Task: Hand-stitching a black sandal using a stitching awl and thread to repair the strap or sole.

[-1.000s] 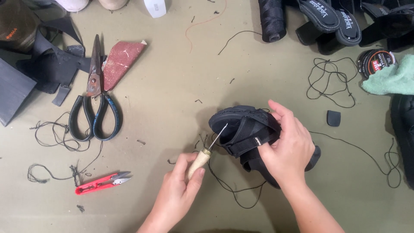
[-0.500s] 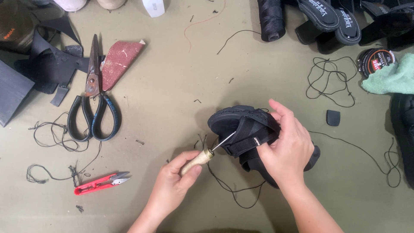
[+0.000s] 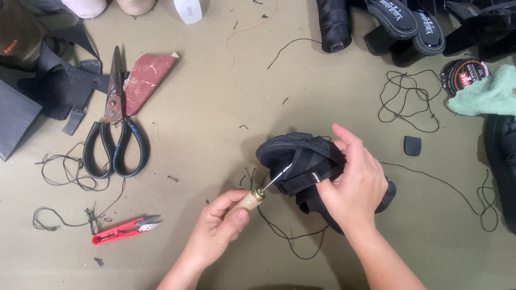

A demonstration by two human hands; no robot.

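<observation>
— Hands first: what has the left hand (image 3: 223, 225) got?

— It is closed around the pale wooden handle of an awl (image 3: 252, 198), low in the middle of the view. The thin metal needle runs up and to the right from the handle, with its tip at the strap of a black sandal (image 3: 301, 161).

— What lies over on the far left of the bench (image 3: 215, 107)?

— Black strap offcuts (image 3: 64, 88) at the upper left, then a big pair of scissors (image 3: 115, 134) with black loop handles, blades pointing up. A red-brown piece of sandpaper (image 3: 146, 78) lies just beside the blades. Below them, loose black thread (image 3: 70, 172) curls about, and small red thread snips (image 3: 121, 230) lie near the bottom.

— And the sandal itself?

— It sits on the bench a little right of centre, tilted on its side, sole edge toward the upper left. Black thread trails out from under it toward the lower edge.

— The right hand (image 3: 355, 185)?

— Curled over the sandal from the right, fingers gripping the strap and upper, holding it steady against the needle.

— Further right?

— A black thread spool (image 3: 333, 24) at the top, more black sandals (image 3: 414, 24) next to it, a tangle of black thread (image 3: 408, 99), a small black rubber piece (image 3: 413, 145), a round tin (image 3: 465, 75) and a green cloth (image 3: 484, 96) touching it.
</observation>
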